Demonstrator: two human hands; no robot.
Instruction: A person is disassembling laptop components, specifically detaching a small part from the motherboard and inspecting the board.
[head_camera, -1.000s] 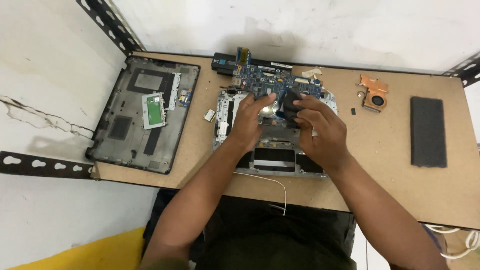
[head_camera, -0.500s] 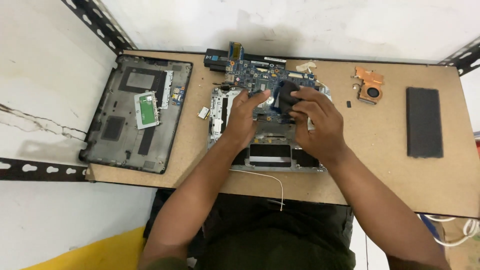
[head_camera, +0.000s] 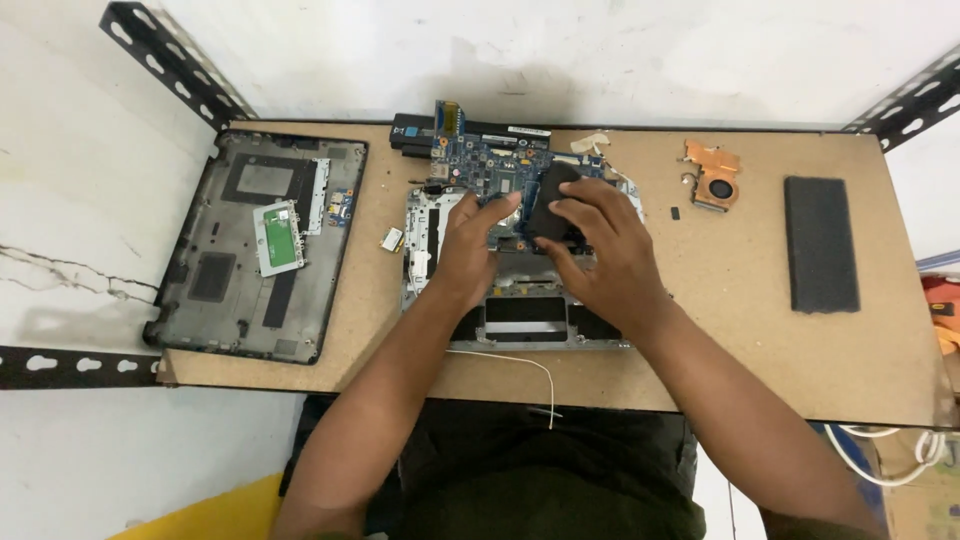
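Top-down view. White wall (head_camera: 560, 50) at rear and left side, w/ black perforated metal brackets (head_camera: 165, 60) at the upper corners and a further strip at lower left. Brown board tabletop (head_camera: 740, 330) fills centre of view; front edge nearest the person.

On tabletop, largest first: dark laptop base cover (head_camera: 255, 245), far left, inside face up, w/ a small green-edged plate in it. Opened laptop frame (head_camera: 520, 310), centre, silver, lying flat. Blue circuit board (head_camera: 480, 160), resting on rear part of frame, its far end reaching a black block at the table's rear edge. Black foam pad (head_camera: 820, 243), far right, flat, well apart from frame. Copper heatsink w/ fan (head_camera: 712, 178), between frame and pad. Thin white wire (head_camera: 510, 360), trailing over front edge. Small chip (head_camera: 392, 238), just left of frame.

Left hand (head_camera: 468, 245): fingers spread, pressing down on circuit board; grasping nothing. Right hand (head_camera: 600, 245): fingers curled over a black flat part (head_camera: 550, 200) lying on the board, grasping it at its near edge.

Lower right, off-table: white cables (head_camera: 900, 450), partly cut off.
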